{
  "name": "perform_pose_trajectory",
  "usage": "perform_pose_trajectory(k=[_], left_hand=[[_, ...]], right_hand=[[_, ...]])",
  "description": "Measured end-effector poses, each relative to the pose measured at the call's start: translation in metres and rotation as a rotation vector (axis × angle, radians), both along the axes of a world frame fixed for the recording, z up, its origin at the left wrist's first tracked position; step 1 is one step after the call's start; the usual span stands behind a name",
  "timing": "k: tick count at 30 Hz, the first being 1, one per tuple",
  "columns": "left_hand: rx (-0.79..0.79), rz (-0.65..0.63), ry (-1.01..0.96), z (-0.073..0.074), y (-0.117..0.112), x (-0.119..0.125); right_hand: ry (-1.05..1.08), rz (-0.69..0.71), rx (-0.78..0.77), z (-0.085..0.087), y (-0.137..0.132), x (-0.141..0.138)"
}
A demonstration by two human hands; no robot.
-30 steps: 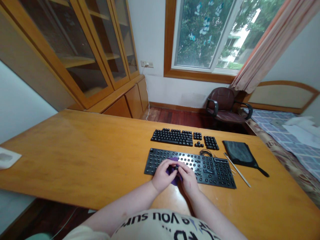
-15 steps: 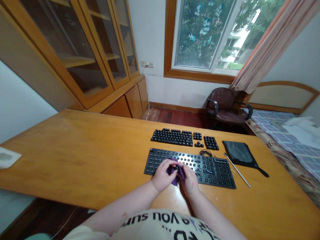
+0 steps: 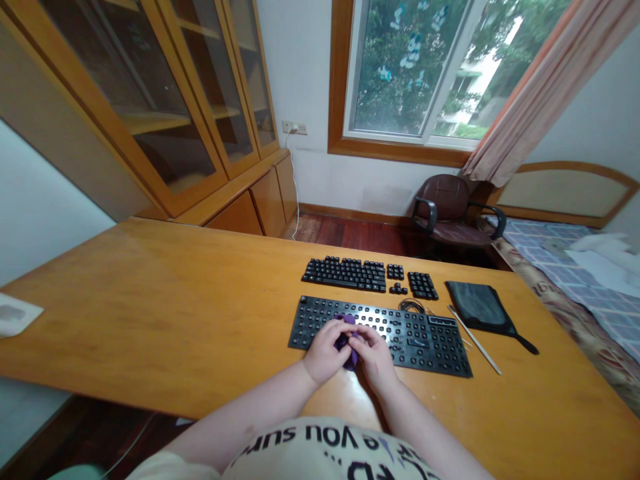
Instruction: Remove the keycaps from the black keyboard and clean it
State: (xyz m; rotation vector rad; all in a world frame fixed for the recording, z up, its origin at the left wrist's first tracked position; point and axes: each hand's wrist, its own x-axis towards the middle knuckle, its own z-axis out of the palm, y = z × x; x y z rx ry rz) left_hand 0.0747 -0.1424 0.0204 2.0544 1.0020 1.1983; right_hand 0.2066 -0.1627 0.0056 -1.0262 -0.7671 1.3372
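My left hand (image 3: 325, 349) and my right hand (image 3: 375, 356) meet over the near edge of a black keyboard base (image 3: 425, 340) with its keycaps off. Between them is a bunched purple cloth (image 3: 352, 362), pinched by the fingers of both hands. Anything small inside the cloth is hidden by my fingers now. Just beyond the base, loose black keycaps (image 3: 345, 274) are laid out in keyboard order, with a number-pad group (image 3: 423, 285) at their right.
A thin pale stick (image 3: 477, 343) lies right of the base, beside a dark pouch (image 3: 475, 305) with a strap. A coiled black cable (image 3: 412, 305) sits behind the base. A white object (image 3: 17, 315) rests at the wooden desk's (image 3: 165, 307) left edge.
My right fingers have closed in toward the left ones over the purple cloth. A small dark item glimpsed between the fingers before is now covered. The keyboard base and keycaps have stayed put.
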Motion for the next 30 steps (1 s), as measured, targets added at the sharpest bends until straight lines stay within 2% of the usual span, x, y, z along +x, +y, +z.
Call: perform_pose_trajectory(k=[12, 17, 24, 30], left_hand=[[-0.036, 0.016, 0.035, 0.003, -0.002, 0.001], [-0.064, 0.011, 0.045, 0.001, -0.001, 0.001], [-0.07, 0.037, 0.038, 0.002, -0.002, 0.002], [-0.089, 0.065, -0.021, 0.004, -0.001, 0.003]], right_hand=[[-0.13, 0.012, 0.033, -0.011, 0.0, 0.007], [-0.073, -0.028, -0.002, -0.008, 0.0, 0.002], [-0.205, -0.009, 0.032, -0.003, -0.001, 0.007], [-0.112, -0.048, -0.02, -0.004, -0.001, 0.007]])
